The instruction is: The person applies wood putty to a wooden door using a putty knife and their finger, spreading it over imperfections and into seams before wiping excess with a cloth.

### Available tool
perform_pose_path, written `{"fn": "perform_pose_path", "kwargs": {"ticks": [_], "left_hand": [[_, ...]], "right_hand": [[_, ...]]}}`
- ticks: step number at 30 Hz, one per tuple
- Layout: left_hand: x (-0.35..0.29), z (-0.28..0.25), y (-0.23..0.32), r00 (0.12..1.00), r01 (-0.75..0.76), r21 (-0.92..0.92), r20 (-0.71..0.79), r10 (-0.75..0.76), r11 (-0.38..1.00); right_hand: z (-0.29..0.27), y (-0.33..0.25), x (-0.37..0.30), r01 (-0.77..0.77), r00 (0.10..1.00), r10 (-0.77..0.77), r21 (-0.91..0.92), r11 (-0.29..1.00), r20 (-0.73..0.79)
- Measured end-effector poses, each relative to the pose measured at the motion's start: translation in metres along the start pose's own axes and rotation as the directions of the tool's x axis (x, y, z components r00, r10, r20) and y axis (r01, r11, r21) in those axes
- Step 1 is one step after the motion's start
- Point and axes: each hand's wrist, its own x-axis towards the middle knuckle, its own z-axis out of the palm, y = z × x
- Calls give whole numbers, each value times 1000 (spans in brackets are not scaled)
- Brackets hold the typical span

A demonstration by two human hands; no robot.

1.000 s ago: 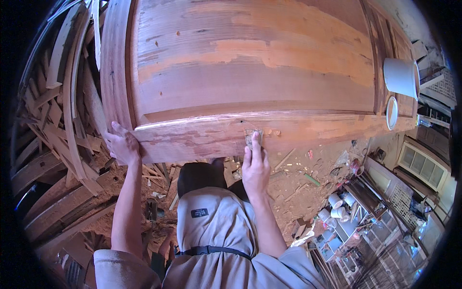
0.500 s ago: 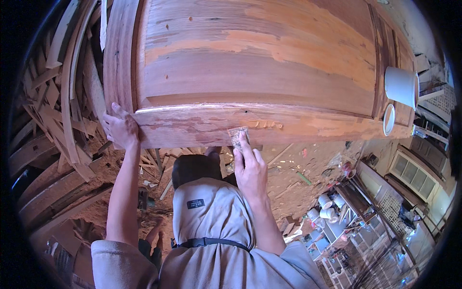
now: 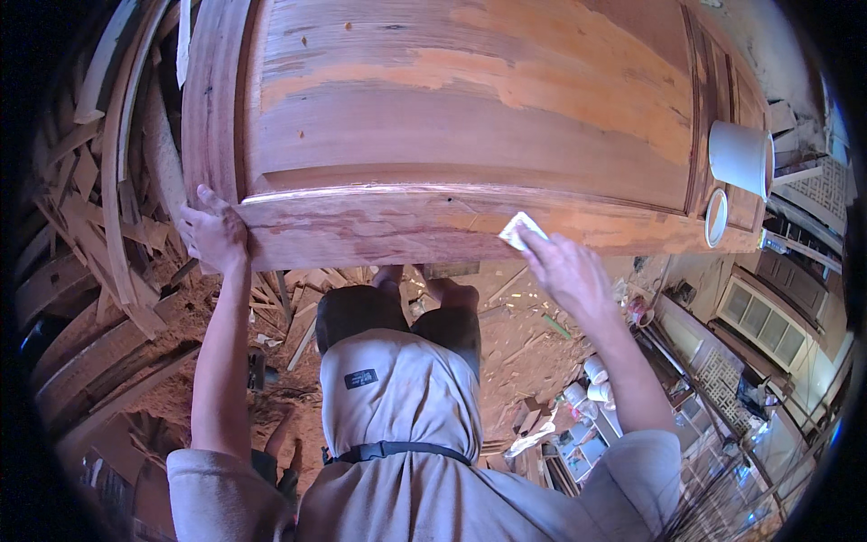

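Observation:
A large wooden panel door lies across the upper part of the view, with patches of orange filler smeared over its panel and near rail. At its near left corner, my left hand grips the edge, the fingers curled over the side. My right hand pinches a small, pale, square putty spreader. The spreader is tilted against the near rail, right of the middle, where orange filler covers the wood. Part of it is hidden behind my fingers.
On the door's right end stand a white tub and a round white lid. Wood offcuts are heaped at the left. Shavings litter the dirt floor. White containers crowd the lower right. Another person's leg shows at lower left.
My right hand has swept the spreader rightward along the near rail and turned it. The raised filler ridge there has been smoothed away. My left hand stays on the corner.

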Motion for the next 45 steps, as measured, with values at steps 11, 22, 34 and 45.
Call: {"fn": "perform_pose_path", "kwargs": {"ticks": [11, 22, 34, 45], "left_hand": [[0, -5, -5, 999, 37, -7, 33, -37, 999], [-2, -5, 3, 1000, 20, -10, 20, -20, 1000], [-3, -4, 5, 998, 22, 12, 53, -22, 1000], [0, -1, 5, 1000, -8, 12, 4, 8, 1000]], "right_hand": [[54, -50, -49, -251, 919, 378, 902, 353, 108], [78, -116, -11, -58, 832, 408, 674, 737, -375], [104, -156, 11, -101, 763, 499, 686, 721, -412], [114, -173, 11, -17, 741, 426, 620, 785, -519]]}}
